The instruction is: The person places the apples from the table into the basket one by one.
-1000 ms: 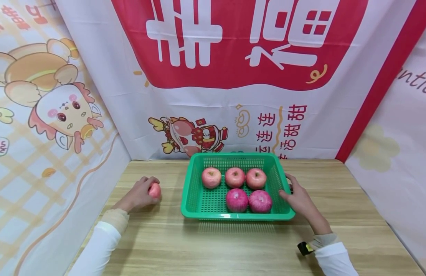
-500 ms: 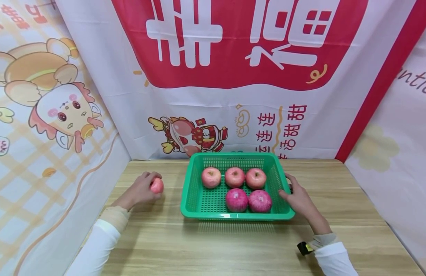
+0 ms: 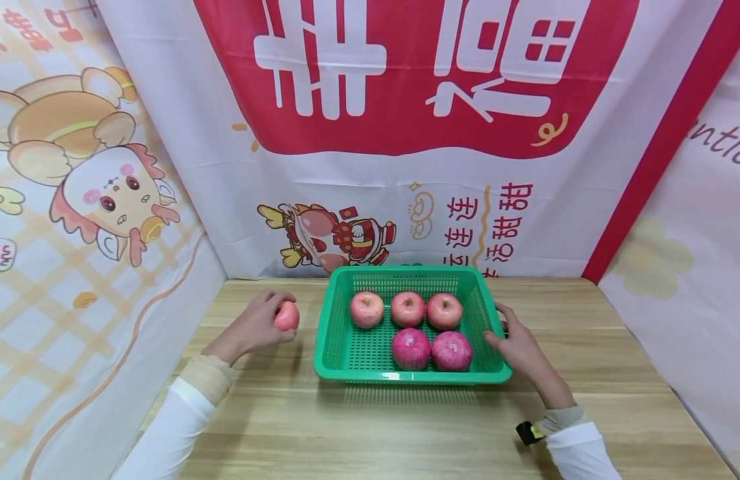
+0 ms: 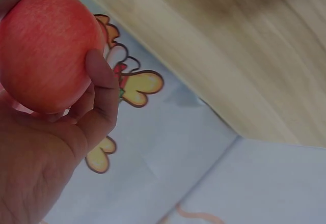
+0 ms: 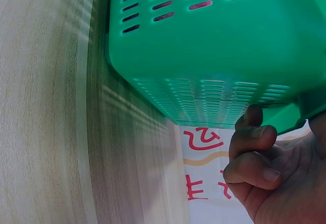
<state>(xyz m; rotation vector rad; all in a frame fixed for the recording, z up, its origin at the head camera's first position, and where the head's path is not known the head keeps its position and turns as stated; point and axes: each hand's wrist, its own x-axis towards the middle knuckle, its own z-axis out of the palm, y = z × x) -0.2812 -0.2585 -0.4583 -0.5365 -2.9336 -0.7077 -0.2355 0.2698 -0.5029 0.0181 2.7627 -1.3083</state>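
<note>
My left hand [image 3: 261,325] holds a pinkish-red apple [image 3: 287,316] above the table, left of the basket. In the left wrist view the apple [image 4: 50,51] sits between my thumb and curled fingers. A green perforated basket [image 3: 323,333] stands mid-table. Three pink-red apples [image 3: 408,309] lie in its back row. In front of them, toward the right, are two round, streaked magenta pieces of produce [image 3: 411,349]. At the basket's right end my right hand [image 3: 523,347] grips the rim. The right wrist view has its fingers [image 5: 254,170] curled outside the green wall [image 5: 214,46].
The wooden table [image 3: 370,433] extends in front of the basket and to both sides. Behind it hangs a white and red printed cloth [image 3: 400,173], close to the basket's back edge. Printed sheets also flank the table at left [image 3: 94,267] and right [image 3: 682,280].
The left hand has carried the apple to the right and slightly farther back, nearer to the basket. The right hand and the basket have hardly moved.
</note>
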